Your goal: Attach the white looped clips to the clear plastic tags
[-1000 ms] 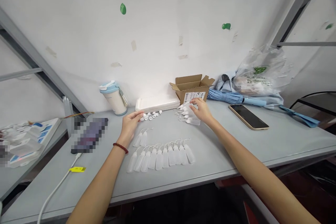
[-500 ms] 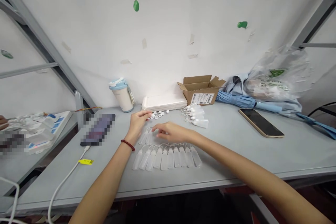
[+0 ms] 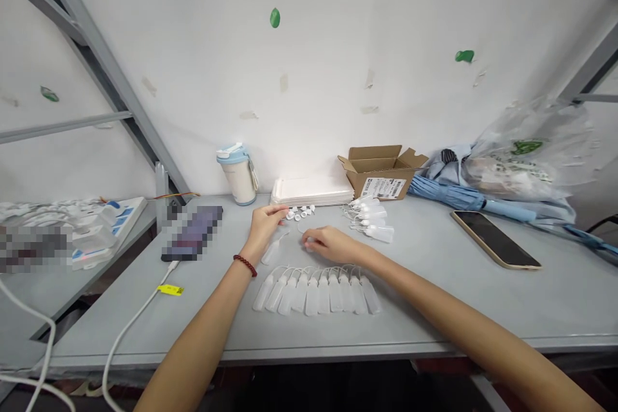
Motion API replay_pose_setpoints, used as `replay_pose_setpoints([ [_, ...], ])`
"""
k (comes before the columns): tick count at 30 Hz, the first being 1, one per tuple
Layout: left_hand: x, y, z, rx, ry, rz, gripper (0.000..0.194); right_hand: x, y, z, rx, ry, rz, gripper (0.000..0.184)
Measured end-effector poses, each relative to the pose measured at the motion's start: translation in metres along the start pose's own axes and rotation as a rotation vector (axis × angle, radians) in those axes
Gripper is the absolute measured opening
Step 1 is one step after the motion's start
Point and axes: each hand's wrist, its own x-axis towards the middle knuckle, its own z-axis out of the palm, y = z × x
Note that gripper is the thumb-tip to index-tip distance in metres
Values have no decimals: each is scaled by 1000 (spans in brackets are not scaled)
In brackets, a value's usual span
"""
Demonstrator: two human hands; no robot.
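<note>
My left hand (image 3: 264,226), a dark red bead bracelet at its wrist, reaches to a small pile of white caps (image 3: 303,212). Its fingers are pinched at the pile's left edge, and what lies between them is hidden. My right hand (image 3: 333,244) is curled just to the right, with a thin looped tube showing at its fingertips; the bottle body is mostly hidden by the fingers. Between the hands and nearer the left wrist lies one translucent squeeze bottle (image 3: 271,252). Several more squeeze bottles (image 3: 312,296) lie side by side in a row in front.
White-capped bottles (image 3: 379,233) lie in a cluster at the right, before an open cardboard box (image 3: 383,187). Flat white boxes (image 3: 313,192) and a tumbler (image 3: 239,180) stand by the wall. Phones (image 3: 495,239) (image 3: 196,235), a cable and a blue umbrella (image 3: 447,193) lie around.
My right hand has shifted right, away from the pair of bottles; one bottle now lies there instead of two. My left hand stays by the caps. The view has turned slightly left.
</note>
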Motion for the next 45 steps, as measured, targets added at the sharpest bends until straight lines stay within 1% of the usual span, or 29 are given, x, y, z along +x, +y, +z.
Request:
replay_pose_setpoints([
  [4,-7,1,5,-1,-64,-7,17,-18,20,-14,-20,49,119,21],
  [7,-10,0,9,-5,-120,-15,20,-23,26,-18,-25,51,150,22],
  [9,-12,-1,10,-16,-157,-24,22,-23,27,-17,-56,68,131,21],
  [11,-12,-1,11,-29,-178,-34,25,-22,25,-14,-112,120,98,21],
  [15,-14,1,9,-51,-170,-52,29,-22,18,-9,-184,218,-5,21],
  [19,-16,5,9,-82,-172,-67,30,-24,8,-9,-218,225,-94,21],
  [22,-19,7,11,-101,-194,-42,28,-25,0,-9,-223,187,-131,22],
  [25,-24,11,14,-102,-230,-13,26,-25,-5,-7,-201,141,-146,22],
  [28,-27,13,16,-87,-267,15,23,-26,-7,-8,-170,117,-122,20],
  [33,-30,13,18,-50,-282,83,20,-28,-12,-13,-125,110,-94,17],
  [38,-30,14,18,-42,-307,85,21,-29,-16,-18,-32,106,-96,15],
  [41,-30,16,17,-59,-303,85,21,-30,-16,-22,86,135,-79,15],
  [45,-32,18,17,-56,-301,71,21,-30,-11,-24,254,220,5,8],
])
